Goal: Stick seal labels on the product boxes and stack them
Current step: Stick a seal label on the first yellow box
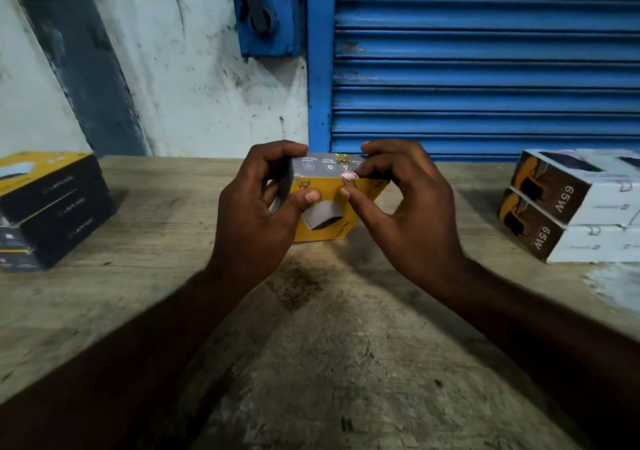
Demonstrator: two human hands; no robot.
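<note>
A yellow and grey product box (325,193) is held up over the middle of the wooden table. My left hand (256,207) grips its left end, thumb lying on the yellow face. My right hand (408,204) holds the right end. Its thumb and fingertip touch a small white seal label with a red edge (348,177), which sits across the edge between the grey and yellow faces. A stack of yellow and black boxes (52,207) stands at the table's left. At the right is a stack of white and brown boxes marked 65W (571,207).
The worn wooden table (329,345) runs across the whole view. Behind it are a stained white wall (194,69), a blue metal fitting (266,20) and a blue roller shutter (485,62).
</note>
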